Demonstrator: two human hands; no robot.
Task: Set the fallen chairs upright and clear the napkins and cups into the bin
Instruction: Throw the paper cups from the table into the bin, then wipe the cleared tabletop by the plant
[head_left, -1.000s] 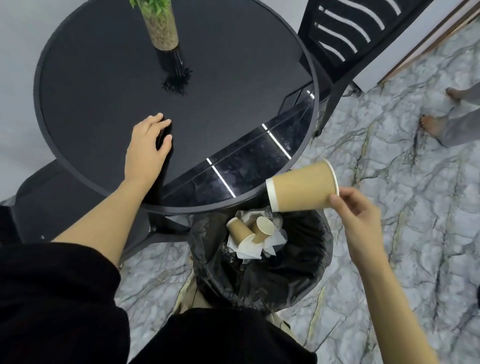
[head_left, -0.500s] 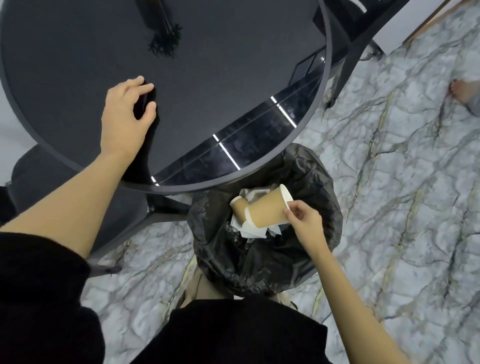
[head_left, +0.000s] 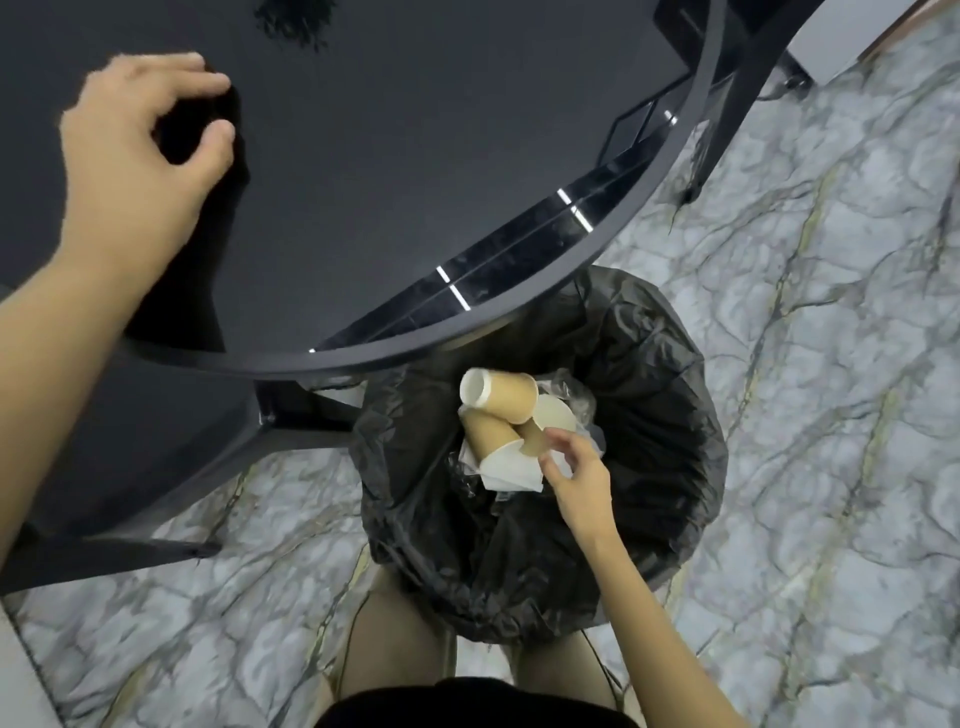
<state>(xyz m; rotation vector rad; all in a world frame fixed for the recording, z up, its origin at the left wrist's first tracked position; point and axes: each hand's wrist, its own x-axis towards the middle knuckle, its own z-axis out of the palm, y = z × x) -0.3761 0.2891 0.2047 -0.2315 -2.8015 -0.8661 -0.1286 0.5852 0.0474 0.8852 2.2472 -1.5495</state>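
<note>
Head view, looking straight down. Right hand (head_left: 576, 475) low over the bin (head_left: 670, 426), fingers (head_left: 558, 439) loosely apart, tips just touching or just beside the nearest cup (head_left: 535, 439), clamped on nothing. Likely letting go, though contact too close to call. Three paper cups lying on their sides in the bin: top cup (head_left: 498, 395) with white mouth facing left, lower cup (head_left: 488, 434) angled below it, all resting on crumpled white napkins (head_left: 511, 470). Brown ribbed card outside, smooth white inside, tapered round shapes. Glossy, wrinkled black liner draped over the rim, presumably to catch the rubbish. Left hand (head_left: 132, 156) planted on the round black bench (head_left: 415, 156), fingers curled and slightly apart, empty, probably bracing the lean. Smooth reflective top, no cups showing on the visible part. Dark chair (head_left: 130, 467) at lower left. Veined marble floor (head_left: 831, 364).
</note>
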